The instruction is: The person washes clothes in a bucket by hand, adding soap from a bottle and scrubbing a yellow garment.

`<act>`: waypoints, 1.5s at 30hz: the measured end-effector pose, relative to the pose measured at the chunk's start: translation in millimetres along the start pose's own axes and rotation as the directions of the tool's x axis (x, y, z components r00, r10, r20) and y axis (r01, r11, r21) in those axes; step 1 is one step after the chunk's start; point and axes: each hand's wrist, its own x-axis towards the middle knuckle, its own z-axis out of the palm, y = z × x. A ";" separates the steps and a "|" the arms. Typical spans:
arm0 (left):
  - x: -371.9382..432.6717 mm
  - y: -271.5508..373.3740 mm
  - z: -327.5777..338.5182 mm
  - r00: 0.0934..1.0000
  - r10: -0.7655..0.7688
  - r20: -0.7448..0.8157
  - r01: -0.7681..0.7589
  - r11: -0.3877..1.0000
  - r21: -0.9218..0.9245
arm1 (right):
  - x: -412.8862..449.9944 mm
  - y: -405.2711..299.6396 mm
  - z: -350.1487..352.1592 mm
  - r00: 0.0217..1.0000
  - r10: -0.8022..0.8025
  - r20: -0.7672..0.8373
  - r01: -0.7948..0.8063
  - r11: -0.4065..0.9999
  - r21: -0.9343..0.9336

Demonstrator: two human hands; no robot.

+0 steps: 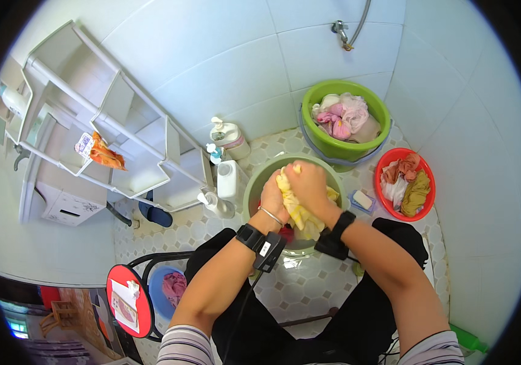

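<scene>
Over a green plastic basin (339, 178), both hands grip a wet yellow-and-white patterned cloth (304, 218). My left hand (273, 196) closes around its left side. Pressed close against it, my right hand (308, 182) holds the same cloth from the right, its fingers slightly blurred. The lower part of the cloth hangs into the basin. Some red cloth (286, 233) shows inside the basin below my hands; the rest of the contents is hidden by my hands and wrists.
Behind stands a green bucket (308, 119) of pale and pink clothes. At right are a bar of soap (362, 200) and a red basin (431, 191) of clothes. Pump bottles (235, 137) and a white rack (187, 164) stand left, near a blue basin (154, 292) and stool (115, 278).
</scene>
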 end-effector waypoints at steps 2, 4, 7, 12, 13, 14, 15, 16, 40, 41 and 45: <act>5.5 4.3 -12.7 0.997 -0.006 -0.077 0.005 1.000 -0.008 | -17.0 -5.0 8.2 0.994 -0.056 0.092 0.048 0.996 0.081; 7.1 -3.1 -22.2 0.999 -0.025 -0.031 0.024 0.999 -0.025 | -25.2 -2.7 12.5 0.972 -0.229 -0.050 0.231 0.972 0.050; 2.6 -21.8 -21.6 0.994 -0.112 -0.004 0.112 0.994 -0.013 | -18.1 20.5 13.6 0.983 -0.186 0.005 0.186 0.978 -0.096; -5.8 -19.0 -3.8 0.993 -0.106 -0.055 0.112 0.984 0.138 | 17.1 78.1 13.2 0.968 0.233 0.096 -0.245 0.958 0.148; -6.4 -10.4 -5.0 0.995 -0.077 -0.061 0.086 0.983 0.160 | 19.9 82.6 11.4 0.935 0.331 0.126 -0.353 0.900 0.257; -5.1 -1.3 -8.2 0.996 -0.001 -0.094 0.014 0.992 0.129 | 19.7 83.0 8.6 0.891 0.370 0.264 -0.453 0.768 0.452; -2.0 6.3 -12.9 0.990 0.104 -0.095 -0.089 0.985 0.151 | 14.0 77.8 7.8 0.912 0.310 0.270 -0.411 0.674 0.614; 3.3 12.5 -18.0 0.981 0.164 -0.109 -0.143 0.974 0.176 | 8.4 70.3 2.8 0.906 0.285 0.314 -0.422 0.547 0.723; -5.5 -25.5 -30.8 0.973 -0.210 0.096 0.205 0.977 0.062 | -33.4 24.7 10.9 0.953 -0.302 0.021 0.303 0.953 -0.029; -9.7 -25.8 -21.8 0.977 -0.201 0.071 0.193 0.975 0.107 | -19.6 34.7 9.0 0.984 -0.172 0.045 0.175 0.979 -0.102; -23.8 -13.6 0.3 0.983 -0.180 -0.032 0.182 0.951 0.251 | 9.7 61.7 -3.3 0.962 0.194 0.195 -0.213 0.973 0.085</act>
